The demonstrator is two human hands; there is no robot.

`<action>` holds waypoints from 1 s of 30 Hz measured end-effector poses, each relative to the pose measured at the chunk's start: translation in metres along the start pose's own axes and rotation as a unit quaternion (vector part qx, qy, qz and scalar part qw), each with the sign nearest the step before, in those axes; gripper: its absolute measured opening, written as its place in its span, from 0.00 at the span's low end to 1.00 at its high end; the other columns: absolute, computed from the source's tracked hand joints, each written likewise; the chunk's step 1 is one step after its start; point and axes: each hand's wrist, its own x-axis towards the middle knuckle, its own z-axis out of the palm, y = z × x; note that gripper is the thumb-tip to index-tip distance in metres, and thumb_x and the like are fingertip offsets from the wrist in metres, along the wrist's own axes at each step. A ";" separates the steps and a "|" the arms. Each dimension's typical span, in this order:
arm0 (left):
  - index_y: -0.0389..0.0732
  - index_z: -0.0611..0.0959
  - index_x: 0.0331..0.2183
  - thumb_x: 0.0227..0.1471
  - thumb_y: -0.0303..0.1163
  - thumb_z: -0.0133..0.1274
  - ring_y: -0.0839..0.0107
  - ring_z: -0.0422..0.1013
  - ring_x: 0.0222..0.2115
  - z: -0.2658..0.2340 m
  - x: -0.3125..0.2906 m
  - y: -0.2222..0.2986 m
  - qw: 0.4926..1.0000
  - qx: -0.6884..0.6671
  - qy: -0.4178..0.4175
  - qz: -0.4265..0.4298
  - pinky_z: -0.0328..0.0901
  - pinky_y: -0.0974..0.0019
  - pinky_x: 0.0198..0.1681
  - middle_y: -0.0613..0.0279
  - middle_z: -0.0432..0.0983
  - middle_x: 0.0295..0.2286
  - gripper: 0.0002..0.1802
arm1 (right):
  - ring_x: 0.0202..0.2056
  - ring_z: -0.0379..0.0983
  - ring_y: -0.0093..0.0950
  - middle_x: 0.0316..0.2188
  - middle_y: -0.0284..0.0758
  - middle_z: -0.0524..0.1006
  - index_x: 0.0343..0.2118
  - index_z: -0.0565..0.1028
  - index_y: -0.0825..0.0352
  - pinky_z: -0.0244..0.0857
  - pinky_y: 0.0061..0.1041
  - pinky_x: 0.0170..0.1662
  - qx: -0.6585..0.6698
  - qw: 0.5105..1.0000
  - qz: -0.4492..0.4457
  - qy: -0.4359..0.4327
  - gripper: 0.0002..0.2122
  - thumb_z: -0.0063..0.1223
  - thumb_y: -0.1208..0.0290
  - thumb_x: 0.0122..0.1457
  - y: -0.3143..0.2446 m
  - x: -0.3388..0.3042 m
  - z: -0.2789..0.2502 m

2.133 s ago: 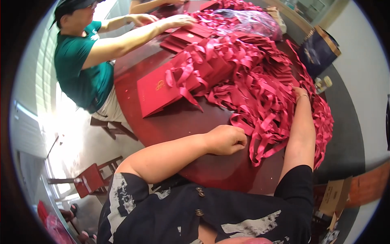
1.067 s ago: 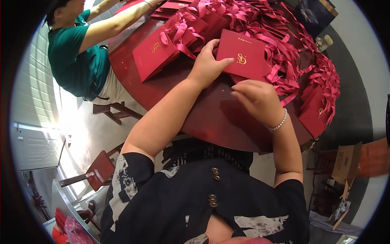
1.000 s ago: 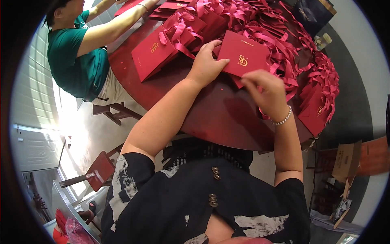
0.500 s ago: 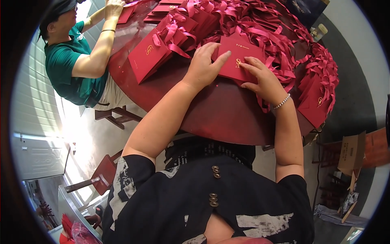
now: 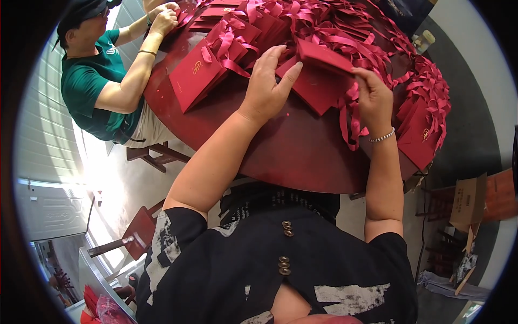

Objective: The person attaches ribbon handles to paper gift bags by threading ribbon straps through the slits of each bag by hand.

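Observation:
A red gift bag is tilted up off the pile in front of me, its near edge raised. My right hand pinches this bag at its right corner between thumb and fingers. Beneath it lies another red bag, flat on the table. My left hand rests beside the left edge of these bags, fingers stretched and thumb apart; whether it touches them I cannot tell. Pink ribbon handles hang down beside my right hand.
Many red bags with ribbons cover the far side of the round dark red table. More bags stand at its right edge. At the left, a person in a green shirt handles something red. A small jar stands at the far right.
My right hand has moved right and lifted the top bag, which lay flat with its gold print facing up. My left hand has barely moved. The co-worker's hands have shifted to the right.

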 end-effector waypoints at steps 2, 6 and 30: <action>0.28 0.71 0.54 0.55 0.42 0.59 0.49 0.66 0.54 -0.004 0.001 0.004 1.000 -0.007 -0.005 -0.024 0.59 0.55 0.59 0.42 0.70 0.51 0.33 | 0.35 0.75 0.14 0.34 0.30 0.82 0.43 0.79 0.68 0.70 0.16 0.43 -0.031 0.992 0.062 0.102 0.07 0.52 0.77 0.65 -0.009 0.002 -0.004; 0.34 0.69 0.58 0.55 0.39 0.61 0.61 0.67 0.54 -0.001 -0.003 0.006 0.999 0.033 -0.013 -0.012 0.64 0.60 0.54 0.49 0.68 0.54 0.34 | 0.38 0.80 0.25 0.36 0.38 0.82 0.43 0.78 0.74 0.74 0.22 0.46 0.219 0.949 0.072 0.215 0.08 0.50 0.78 0.66 -0.011 0.006 -0.010; 0.30 0.77 0.46 0.63 0.28 0.50 0.80 0.75 0.36 -0.001 -0.006 0.005 0.863 -0.390 -0.104 -0.304 0.70 0.74 0.41 0.61 0.80 0.39 0.13 | 0.35 0.72 0.13 0.36 0.25 0.79 0.45 0.77 0.69 0.67 0.13 0.37 0.241 0.942 0.199 -0.122 0.11 0.60 0.78 0.59 -0.004 -0.005 -0.001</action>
